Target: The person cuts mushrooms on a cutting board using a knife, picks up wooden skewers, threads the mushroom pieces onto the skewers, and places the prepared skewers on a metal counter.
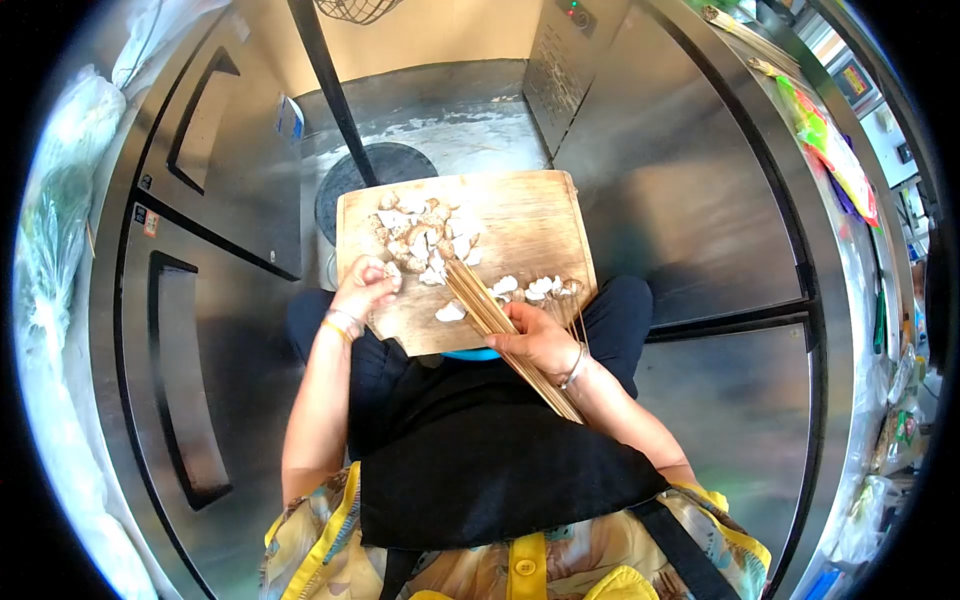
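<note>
A wooden cutting board (525, 215) rests across my lap. A heap of cut mushroom pieces (425, 235), brown and white, lies on its upper left part. At the heap's lower left, my left hand (362, 290) is closed in a pinch on a small mushroom piece (391, 271). My right hand (540, 345) grips a bundle of thin bamboo skewers (482, 308), slanted with its upper end by the heap. Beyond that hand, threaded mushroom pieces (540, 290) lie in a row along the board's right edge, thin sticks running down from them. One loose white piece (451, 312) sits left of the bundle.
Steel cabinets stand close on the left (225, 370) and right (690, 180). A black pole (335, 90) rises from a round dark base (395, 165) behind the board. Part of a blue item (472, 354) shows under the board. Plastic bags (65, 200) line the left counter.
</note>
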The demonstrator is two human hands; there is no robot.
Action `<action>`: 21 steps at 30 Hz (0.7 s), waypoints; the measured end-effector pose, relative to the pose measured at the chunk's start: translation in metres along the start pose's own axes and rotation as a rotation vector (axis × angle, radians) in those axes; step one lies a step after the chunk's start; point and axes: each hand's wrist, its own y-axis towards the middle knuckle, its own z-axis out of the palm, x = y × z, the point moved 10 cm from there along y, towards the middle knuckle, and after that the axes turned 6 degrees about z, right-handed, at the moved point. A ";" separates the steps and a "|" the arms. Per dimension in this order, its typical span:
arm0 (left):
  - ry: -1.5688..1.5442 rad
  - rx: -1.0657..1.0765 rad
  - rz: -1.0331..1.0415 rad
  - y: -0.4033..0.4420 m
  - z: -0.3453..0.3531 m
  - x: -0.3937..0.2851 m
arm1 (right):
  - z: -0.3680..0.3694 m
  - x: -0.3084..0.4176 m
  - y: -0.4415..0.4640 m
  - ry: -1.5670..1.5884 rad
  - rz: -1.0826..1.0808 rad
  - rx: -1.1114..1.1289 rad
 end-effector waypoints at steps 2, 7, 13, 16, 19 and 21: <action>-0.253 0.063 0.008 -0.013 0.025 -0.002 | 0.000 0.003 0.000 -0.027 -0.037 -0.007; -0.497 0.161 0.022 -0.031 0.067 -0.007 | 0.006 0.006 -0.005 -0.048 0.042 0.034; -0.607 0.192 0.053 -0.044 0.084 -0.032 | 0.012 0.013 -0.010 -0.012 0.037 0.079; -0.556 0.069 0.100 -0.049 0.077 -0.035 | 0.013 0.014 -0.009 -0.014 0.020 0.072; -0.602 -0.088 0.140 -0.047 0.053 -0.022 | 0.013 0.017 -0.011 -0.053 0.020 0.068; -0.637 -0.116 0.175 -0.049 0.049 -0.024 | 0.013 0.019 -0.013 -0.053 0.022 0.062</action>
